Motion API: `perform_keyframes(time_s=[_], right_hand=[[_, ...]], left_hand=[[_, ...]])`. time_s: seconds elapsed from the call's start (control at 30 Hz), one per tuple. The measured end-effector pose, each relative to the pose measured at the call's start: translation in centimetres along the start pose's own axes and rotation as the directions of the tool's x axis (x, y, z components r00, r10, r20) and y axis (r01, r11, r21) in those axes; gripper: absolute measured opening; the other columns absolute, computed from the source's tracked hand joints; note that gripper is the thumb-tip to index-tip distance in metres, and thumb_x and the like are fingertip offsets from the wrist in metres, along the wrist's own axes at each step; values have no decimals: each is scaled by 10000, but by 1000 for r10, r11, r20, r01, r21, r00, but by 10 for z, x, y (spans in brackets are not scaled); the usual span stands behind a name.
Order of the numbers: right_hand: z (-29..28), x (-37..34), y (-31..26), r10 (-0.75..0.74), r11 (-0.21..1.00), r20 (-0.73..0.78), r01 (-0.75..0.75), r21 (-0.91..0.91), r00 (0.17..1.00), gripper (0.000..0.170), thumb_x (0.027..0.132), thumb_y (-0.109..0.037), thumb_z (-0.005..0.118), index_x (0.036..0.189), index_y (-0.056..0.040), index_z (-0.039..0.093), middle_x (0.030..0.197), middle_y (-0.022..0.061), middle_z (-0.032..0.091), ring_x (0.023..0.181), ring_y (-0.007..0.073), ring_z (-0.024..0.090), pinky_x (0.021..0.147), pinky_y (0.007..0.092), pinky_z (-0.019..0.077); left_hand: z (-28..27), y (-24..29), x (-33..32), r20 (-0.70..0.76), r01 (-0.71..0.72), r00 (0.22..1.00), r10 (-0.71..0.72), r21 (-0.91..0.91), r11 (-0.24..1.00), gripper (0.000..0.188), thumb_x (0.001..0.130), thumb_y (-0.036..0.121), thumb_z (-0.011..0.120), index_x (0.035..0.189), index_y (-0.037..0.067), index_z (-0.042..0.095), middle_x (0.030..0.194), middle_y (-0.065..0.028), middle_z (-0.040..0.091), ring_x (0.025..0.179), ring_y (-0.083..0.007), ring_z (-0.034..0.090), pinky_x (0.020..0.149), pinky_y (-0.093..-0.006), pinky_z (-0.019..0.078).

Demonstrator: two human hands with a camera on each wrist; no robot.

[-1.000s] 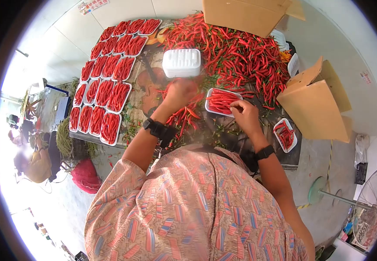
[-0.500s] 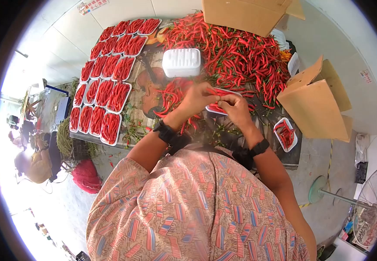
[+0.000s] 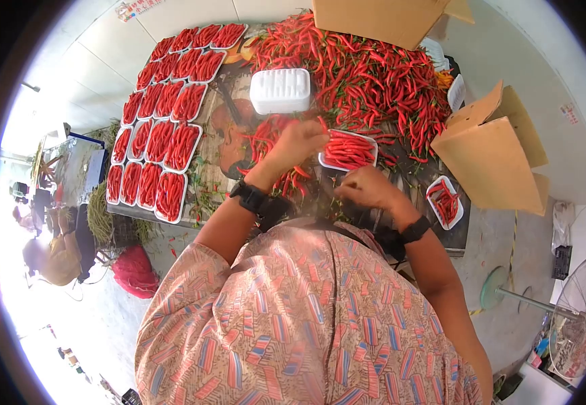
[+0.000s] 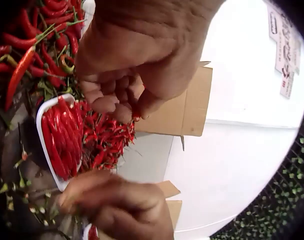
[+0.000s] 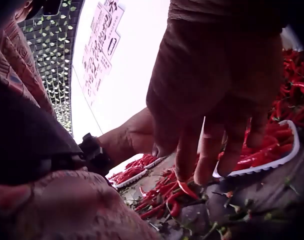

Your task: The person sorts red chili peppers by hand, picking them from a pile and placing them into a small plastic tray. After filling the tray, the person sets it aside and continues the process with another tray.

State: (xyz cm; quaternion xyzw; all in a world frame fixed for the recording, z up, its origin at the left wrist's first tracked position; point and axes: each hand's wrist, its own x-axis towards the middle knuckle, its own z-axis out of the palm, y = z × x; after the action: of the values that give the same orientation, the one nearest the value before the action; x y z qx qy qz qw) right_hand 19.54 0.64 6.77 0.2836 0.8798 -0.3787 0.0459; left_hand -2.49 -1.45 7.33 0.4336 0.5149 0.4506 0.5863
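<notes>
My left hand (image 3: pixel 298 143) pinches a red chili (image 3: pixel 322 123) between thumb and fingertips; in the left wrist view only its red end shows at the fingertips. It hovers at the left edge of a white tray (image 4: pixel 40 125) packed with stemless red chilies (image 3: pixel 348 148). Nearer my body, my right hand (image 3: pixel 372 187) hangs over the table just below that tray. Its fingers look loosely bent and hold no chili, and the right wrist view shows them relaxed and slightly spread. Under my left forearm lies a small heap of chilies (image 3: pixel 266 138).
Rows of filled chili trays (image 3: pixel 183 147) cover the table's left side. A stack of white trays (image 3: pixel 281 94) stands behind the small heap. Beyond it spreads a big chili pile (image 3: pixel 387 94). A partly filled tray (image 3: pixel 445 202) and an open cardboard box (image 3: pixel 485 158) are at the right.
My left hand first reached over the small heap, then met my right hand above the tray. Now they have parted: the left moved slightly left with a chili, the right down toward my body.
</notes>
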Motion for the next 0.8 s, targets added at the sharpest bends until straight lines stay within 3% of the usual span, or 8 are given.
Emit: perform_keyframes(time_s=[0.07, 0.13, 0.2, 0.3, 0.4, 0.53, 0.7, 0.8], right_hand=[[9, -5, 17, -12, 1000, -110, 11, -8, 994, 223, 795, -259, 645, 851, -51, 700, 769, 148, 663, 689, 253, 646, 667, 346, 497], [15, -12, 18, 249, 893, -364, -67, 444, 898, 208, 798, -220, 676, 881, -31, 700, 756, 111, 681, 698, 191, 655, 683, 313, 503], [18, -12, 18, 292, 836, -373, -46, 548, 881, 208, 802, -201, 683, 899, -17, 695, 763, 91, 685, 712, 164, 649, 686, 299, 503], [24, -11, 20, 340, 745, -370, -8, 667, 865, 219, 814, -183, 680, 924, 7, 684, 779, 66, 692, 718, 127, 639, 676, 280, 502], [29, -9, 25, 351, 717, -334, -22, 696, 875, 216, 820, -176, 667, 923, 13, 681, 780, 59, 692, 698, 110, 631, 648, 272, 499], [36, -7, 30, 363, 744, -348, -44, 666, 865, 182, 815, -155, 647, 900, 2, 687, 735, 46, 681, 656, 95, 620, 612, 267, 489], [39, -2, 35, 349, 800, -435, -22, 599, 830, 170, 811, -147, 623, 890, -9, 685, 714, 68, 675, 641, 118, 630, 613, 283, 491], [38, -1, 31, 324, 838, -490, -6, 545, 809, 177, 806, -154, 621, 892, -12, 681, 725, 92, 678, 645, 147, 644, 622, 298, 495]], left_hand=[[-7, -10, 1, 46, -238, 968, 245, 465, 853, 170, 803, 162, 697, 869, 15, 645, 754, -54, 624, 696, -147, 593, 638, -296, 474], [-3, -13, -6, 109, -283, 958, 266, 526, 802, 163, 771, 159, 700, 831, 21, 636, 762, -79, 626, 703, -190, 606, 646, -328, 478], [2, -16, -9, 177, -331, 943, 281, 580, 745, 158, 739, 156, 704, 792, 28, 627, 770, -104, 629, 711, -232, 620, 655, -361, 482], [12, -23, -6, 341, -493, 865, 368, 717, 492, 169, 677, 154, 680, 723, 38, 566, 763, -140, 600, 742, -348, 593, 651, -437, 470], [18, -29, -3, 426, -602, 784, 452, 699, 386, 160, 687, 147, 670, 747, 39, 569, 796, -138, 599, 745, -348, 589, 653, -437, 467], [22, -30, -3, 471, -645, 751, 462, 673, 362, 147, 699, 129, 657, 761, 34, 564, 821, -137, 598, 764, -347, 591, 665, -434, 472], [19, -32, -4, 385, -501, 861, 331, 535, 681, 134, 720, 113, 651, 827, 35, 630, 812, -132, 616, 781, -324, 601, 691, -402, 488], [17, -31, -3, 323, -461, 886, 334, 522, 717, 144, 723, 114, 652, 852, 50, 656, 810, -130, 624, 780, -314, 605, 697, -405, 486]])
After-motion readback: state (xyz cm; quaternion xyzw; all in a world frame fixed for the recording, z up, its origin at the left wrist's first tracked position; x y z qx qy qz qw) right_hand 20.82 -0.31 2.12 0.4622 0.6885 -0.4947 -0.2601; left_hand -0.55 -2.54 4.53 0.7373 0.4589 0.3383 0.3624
